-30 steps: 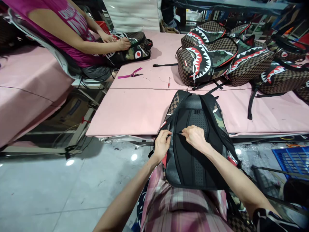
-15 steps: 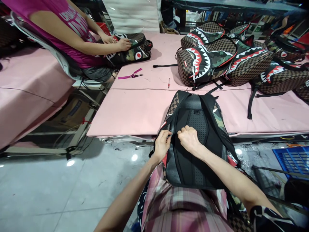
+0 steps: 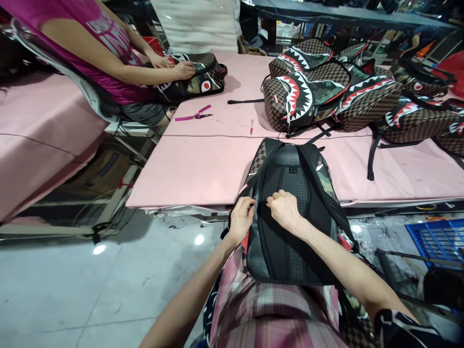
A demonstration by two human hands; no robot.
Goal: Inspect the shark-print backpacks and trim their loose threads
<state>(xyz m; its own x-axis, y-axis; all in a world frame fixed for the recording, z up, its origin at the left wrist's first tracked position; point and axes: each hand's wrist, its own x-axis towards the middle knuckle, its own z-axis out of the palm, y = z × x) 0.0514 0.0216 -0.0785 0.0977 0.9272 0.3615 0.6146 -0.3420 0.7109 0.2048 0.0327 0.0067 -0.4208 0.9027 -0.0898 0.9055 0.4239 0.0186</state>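
Observation:
A black backpack (image 3: 282, 232) leans between my lap and the table edge, its padded back panel and shoulder straps facing up. Checkered and camouflage patches show along its sides. My left hand (image 3: 242, 220) is at the left edge of the back panel, thumb and fingertips pinched together. Closed in a fist-like pinch, my right hand (image 3: 284, 210) is just to its right, over the panel. A small dark bit shows at the right fingertips, and what either hand grips is too small to make out.
Several shark-mouth backpacks (image 3: 306, 96) are heaped at the back right of the pink table (image 3: 195, 169). Small snips with a purple ribbon (image 3: 192, 115) and a red pen-like item (image 3: 251, 127) lie there too. At the left, a seated person (image 3: 119, 67) handles another backpack (image 3: 197, 79).
The view has shifted slightly. Both hands stay pinched at the same place on the backpack, with hardly any movement.

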